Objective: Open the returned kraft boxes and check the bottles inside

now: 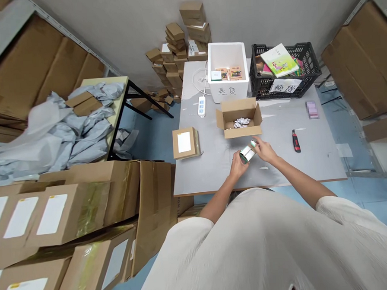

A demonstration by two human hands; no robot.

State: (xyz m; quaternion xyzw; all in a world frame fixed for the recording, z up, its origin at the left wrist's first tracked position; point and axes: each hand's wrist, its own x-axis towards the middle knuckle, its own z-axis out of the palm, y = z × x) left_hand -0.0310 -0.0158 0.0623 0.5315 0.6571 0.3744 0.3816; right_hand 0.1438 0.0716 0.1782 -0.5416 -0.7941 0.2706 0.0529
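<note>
Near the front of the grey table (208,174), my left hand (238,165) is closed round a small white and dark green box (246,153). My right hand (264,150) has its fingers pinched at the box's upper right end, where a pale green bit shows; I cannot make out whether that end is open. Just beyond my hands stands an open cardboard carton (239,116) with its flaps spread and crumpled paper (242,122) inside. To the left is a taped carton (186,142) with a white label. A red and black utility knife (296,141) lies to the right.
At the table's back stand a white foam bin (228,89) holding small boxes and a black crate (258,79) with books. A power strip (202,106) lies left of the open carton. Labelled cartons (67,212) crowd the left; grey parcels (82,125) cover a side table.
</note>
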